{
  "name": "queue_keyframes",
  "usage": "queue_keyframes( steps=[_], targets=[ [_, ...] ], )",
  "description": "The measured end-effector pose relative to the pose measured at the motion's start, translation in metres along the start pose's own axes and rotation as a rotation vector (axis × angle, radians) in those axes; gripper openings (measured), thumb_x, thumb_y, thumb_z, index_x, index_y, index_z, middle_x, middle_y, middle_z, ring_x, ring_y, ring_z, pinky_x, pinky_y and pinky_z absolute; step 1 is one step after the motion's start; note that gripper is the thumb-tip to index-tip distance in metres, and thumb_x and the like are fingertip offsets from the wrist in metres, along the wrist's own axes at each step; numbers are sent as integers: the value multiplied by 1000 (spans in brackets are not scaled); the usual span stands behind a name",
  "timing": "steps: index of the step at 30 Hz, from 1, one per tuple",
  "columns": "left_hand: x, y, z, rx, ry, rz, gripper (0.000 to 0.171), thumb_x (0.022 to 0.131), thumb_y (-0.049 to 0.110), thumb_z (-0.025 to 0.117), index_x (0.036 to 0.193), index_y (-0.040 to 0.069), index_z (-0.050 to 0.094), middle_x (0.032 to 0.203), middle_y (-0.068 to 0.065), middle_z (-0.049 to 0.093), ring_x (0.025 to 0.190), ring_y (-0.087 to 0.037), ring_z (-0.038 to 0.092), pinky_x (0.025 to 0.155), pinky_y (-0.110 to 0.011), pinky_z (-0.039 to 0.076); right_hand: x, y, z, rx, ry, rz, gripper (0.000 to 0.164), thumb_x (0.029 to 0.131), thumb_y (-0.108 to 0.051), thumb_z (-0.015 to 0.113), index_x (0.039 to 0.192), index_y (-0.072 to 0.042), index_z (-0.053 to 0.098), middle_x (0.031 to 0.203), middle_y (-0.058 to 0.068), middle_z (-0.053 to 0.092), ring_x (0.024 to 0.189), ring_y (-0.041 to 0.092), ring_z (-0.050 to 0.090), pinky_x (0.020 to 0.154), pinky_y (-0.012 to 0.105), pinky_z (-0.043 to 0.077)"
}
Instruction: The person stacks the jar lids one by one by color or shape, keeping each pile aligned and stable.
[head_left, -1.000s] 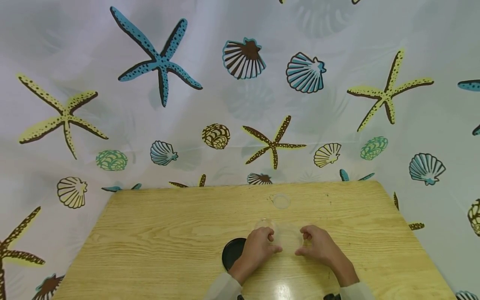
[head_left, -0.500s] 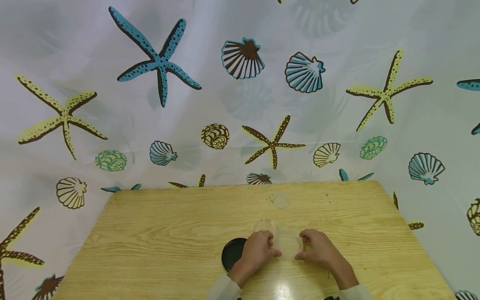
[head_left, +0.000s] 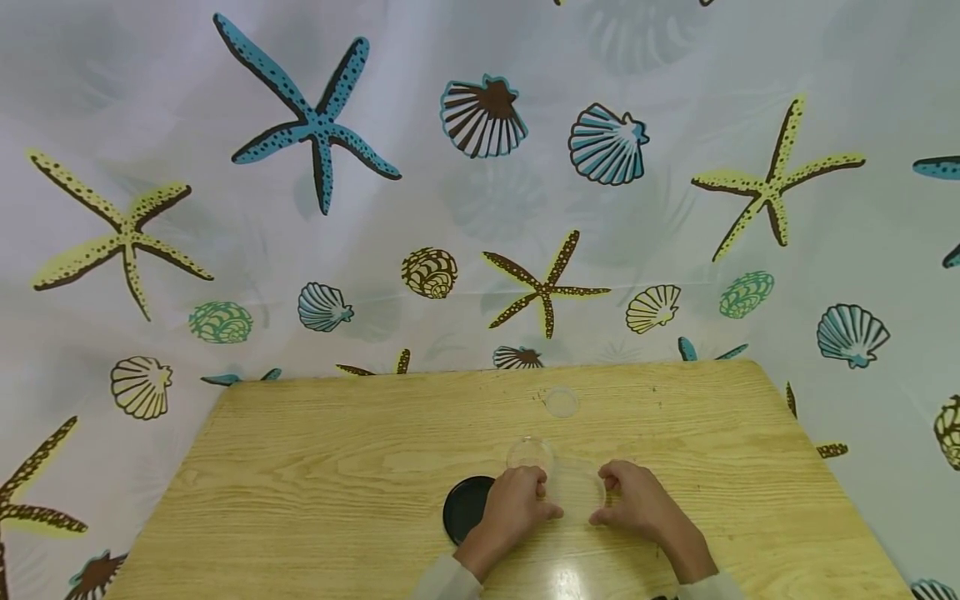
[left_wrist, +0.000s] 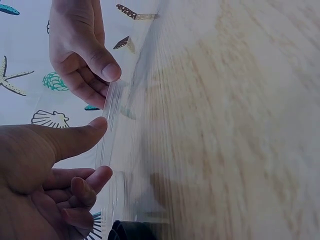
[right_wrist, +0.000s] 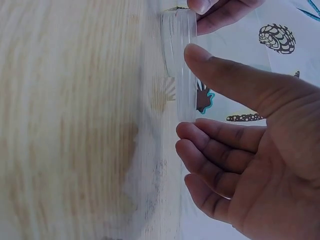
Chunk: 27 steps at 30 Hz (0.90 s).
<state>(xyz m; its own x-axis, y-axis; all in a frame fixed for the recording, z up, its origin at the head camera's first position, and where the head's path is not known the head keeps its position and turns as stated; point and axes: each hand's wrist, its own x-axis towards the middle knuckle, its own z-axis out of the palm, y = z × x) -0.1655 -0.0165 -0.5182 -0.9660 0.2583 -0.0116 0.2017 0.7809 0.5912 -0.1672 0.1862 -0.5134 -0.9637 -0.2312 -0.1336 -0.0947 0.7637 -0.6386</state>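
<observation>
Two sets of fingers — L hand (head_left: 516, 498), R hand (head_left: 636, 495) — pinched opp. edges of a clear dish (head_left: 577, 490), flat btwn them, neither nearer.

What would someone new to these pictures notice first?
The sea-patterned cloth behind the wooden table probably catches the eye first, especially its blue starfish at upper left of the head view. Then the black disc stands out beside the left hand. Fainter is the clear piece held between that and the right hand.
</observation>
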Motion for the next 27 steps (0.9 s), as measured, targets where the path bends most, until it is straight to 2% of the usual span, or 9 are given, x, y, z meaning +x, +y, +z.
queue_keyframes(
  steps=[10,17,23,27],
  targets=[
    [-3,1,1,18,16,25,42,68,25,85,98,1,70,76,3,63,72,-11,60,65,-28,49,-3,-2,1,-26,-10,9,60,61,-22,90,109,3,63,93,4,64,86,15,58,78,37,50],
    [-5,-1,6,41,22,46,30,66,26,86,79,7,66,68,6,57,62,-5,49,57,-22,40,-7,-2,2,-42,-11,-21,61,57,-21,91,106,4,64,90,5,64,83,15,58,76,36,51],
    [-6,-1,8,45,30,46,30,64,25,87,71,10,62,63,8,53,57,-4,44,52,-21,36,-8,-3,3,-46,-13,-11,59,57,-19,91,104,4,64,88,5,64,82,14,58,76,36,51],
    [-8,0,9,50,12,37,31,65,25,86,67,12,58,61,9,50,55,-5,41,50,-21,33,-9,-2,4,-54,-18,-15,60,56,-19,91,103,4,64,88,5,64,82,15,59,77,36,51]
  ],
)
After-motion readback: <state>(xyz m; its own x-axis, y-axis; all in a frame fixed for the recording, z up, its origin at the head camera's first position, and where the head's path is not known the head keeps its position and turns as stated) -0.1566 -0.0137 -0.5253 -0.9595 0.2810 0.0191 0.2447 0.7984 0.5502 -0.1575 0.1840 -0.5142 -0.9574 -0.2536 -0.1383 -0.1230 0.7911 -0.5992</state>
